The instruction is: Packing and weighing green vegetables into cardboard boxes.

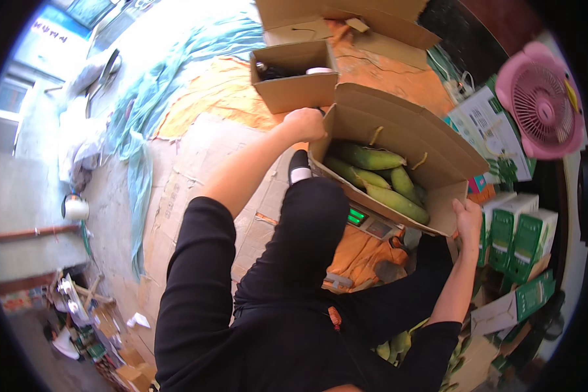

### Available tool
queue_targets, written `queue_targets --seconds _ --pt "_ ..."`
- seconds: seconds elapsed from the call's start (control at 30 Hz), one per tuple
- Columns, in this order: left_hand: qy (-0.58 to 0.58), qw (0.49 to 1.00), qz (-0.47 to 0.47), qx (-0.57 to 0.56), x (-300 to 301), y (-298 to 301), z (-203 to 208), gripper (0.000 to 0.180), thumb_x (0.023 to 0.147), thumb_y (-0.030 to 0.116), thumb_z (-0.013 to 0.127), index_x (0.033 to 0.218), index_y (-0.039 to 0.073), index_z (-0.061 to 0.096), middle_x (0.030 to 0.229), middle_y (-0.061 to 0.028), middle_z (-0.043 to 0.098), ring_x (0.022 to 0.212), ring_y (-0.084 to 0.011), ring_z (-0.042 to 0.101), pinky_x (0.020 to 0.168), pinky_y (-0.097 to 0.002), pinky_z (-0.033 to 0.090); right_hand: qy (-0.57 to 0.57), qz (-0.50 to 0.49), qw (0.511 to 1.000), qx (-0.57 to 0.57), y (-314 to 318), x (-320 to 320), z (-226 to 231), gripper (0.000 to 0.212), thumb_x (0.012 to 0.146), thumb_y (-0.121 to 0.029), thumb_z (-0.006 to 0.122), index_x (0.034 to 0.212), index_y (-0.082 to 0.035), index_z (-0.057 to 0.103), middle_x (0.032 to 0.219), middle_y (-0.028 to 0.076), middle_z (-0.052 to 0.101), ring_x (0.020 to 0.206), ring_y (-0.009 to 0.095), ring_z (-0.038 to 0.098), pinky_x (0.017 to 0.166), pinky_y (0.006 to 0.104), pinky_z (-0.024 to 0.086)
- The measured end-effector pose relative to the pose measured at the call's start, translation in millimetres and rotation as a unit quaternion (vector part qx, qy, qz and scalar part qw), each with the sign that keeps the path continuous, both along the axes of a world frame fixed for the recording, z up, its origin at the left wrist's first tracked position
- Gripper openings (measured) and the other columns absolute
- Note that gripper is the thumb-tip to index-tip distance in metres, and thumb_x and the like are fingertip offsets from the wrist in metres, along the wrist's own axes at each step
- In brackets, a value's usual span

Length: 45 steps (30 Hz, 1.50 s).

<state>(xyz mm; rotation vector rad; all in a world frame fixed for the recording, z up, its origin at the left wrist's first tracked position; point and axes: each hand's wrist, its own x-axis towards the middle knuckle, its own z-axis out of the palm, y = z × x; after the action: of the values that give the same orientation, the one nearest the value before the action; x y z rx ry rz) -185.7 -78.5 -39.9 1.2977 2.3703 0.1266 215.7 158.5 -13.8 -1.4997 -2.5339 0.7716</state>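
A cardboard box [405,127] stands open in front of me, with several long, green, melon-like fruits [371,157] lying inside. My left hand [305,124] is closed on the box's left end. At its right end my right hand [467,219] grips the edge, thumb and fingers wrapped over the cardboard. Two yellowish cord loops [376,135] show at the inner far wall. Just below the box's near side is a scale [375,227] with a lit green display; its platform is hidden, so I cannot tell whether the box rests on it.
Beyond my left hand stands a smaller open carton [294,91] with dark items inside. A pink fan [541,101] and green-and-white boxes [522,235] line the right side. Orange cloth [356,258] and flattened cardboard [202,157] cover the floor. More green fruits [398,343] lie by my right elbow.
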Motion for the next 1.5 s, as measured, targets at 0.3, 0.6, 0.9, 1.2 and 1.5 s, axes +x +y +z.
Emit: queue_targets --seconds 0.3,0.6,0.9,1.2,1.5 --pt "-0.029 0.981 0.192 0.014 -45.9 -100.0 55.4 0.042 0.079 0.040 0.068 0.091 -0.001 0.071 0.096 -0.0214 0.068 0.091 -0.0347 0.066 0.081 -0.0430 0.052 0.076 0.094 0.992 0.020 -33.4 -112.4 63.4 0.028 0.085 -0.024 0.062 0.086 0.004 0.063 0.071 0.020 0.062 0.063 0.029 0.056 0.064 0.0398 0.043" --pt "0.046 0.948 0.314 0.029 -48.4 -307.9 39.1 0.044 0.082 0.041 0.066 0.085 -0.002 0.070 0.086 -0.0259 0.066 0.084 -0.0385 0.066 0.077 -0.0454 0.051 0.082 0.299 0.944 0.110 -145.0 -245.2 51.0 0.030 0.083 -0.023 0.068 0.075 0.004 0.059 0.060 0.018 0.051 0.054 0.021 0.047 0.054 0.0383 0.038" --pt "0.033 0.856 0.514 -0.047 43.6 -530.4 1.5 0.040 0.078 0.036 0.069 0.089 -0.003 0.070 0.091 -0.0279 0.065 0.088 -0.0399 0.065 0.077 -0.0454 0.051 -0.089 0.475 0.875 0.035 -319.2 -311.5 -8.9 0.028 0.082 -0.034 0.064 0.088 -0.008 0.071 0.092 0.017 0.069 0.088 0.034 0.066 0.078 0.0452 0.053" --pt "0.024 0.783 0.603 -0.150 146.9 -689.6 -80.1 0.039 0.079 0.039 0.069 0.092 0.002 0.071 0.096 -0.0249 0.065 0.093 -0.0391 0.064 0.081 -0.0465 0.051 -0.197 0.556 0.797 -0.129 -440.4 -258.5 -88.4 0.028 0.081 -0.034 0.063 0.092 -0.010 0.072 0.096 0.016 0.069 0.096 0.033 0.065 0.085 0.0446 0.050" --pt "0.150 0.841 0.473 -0.215 163.7 -752.2 -129.8 0.028 0.086 0.031 0.059 0.087 0.004 0.063 0.083 -0.0181 0.062 0.079 -0.0379 0.059 0.069 -0.0485 0.048 -0.210 0.609 0.746 -0.169 -436.4 -275.2 -58.8 0.052 0.083 -0.055 0.059 0.089 -0.004 0.070 0.093 0.019 0.068 0.095 0.032 0.065 0.080 0.0445 0.050"
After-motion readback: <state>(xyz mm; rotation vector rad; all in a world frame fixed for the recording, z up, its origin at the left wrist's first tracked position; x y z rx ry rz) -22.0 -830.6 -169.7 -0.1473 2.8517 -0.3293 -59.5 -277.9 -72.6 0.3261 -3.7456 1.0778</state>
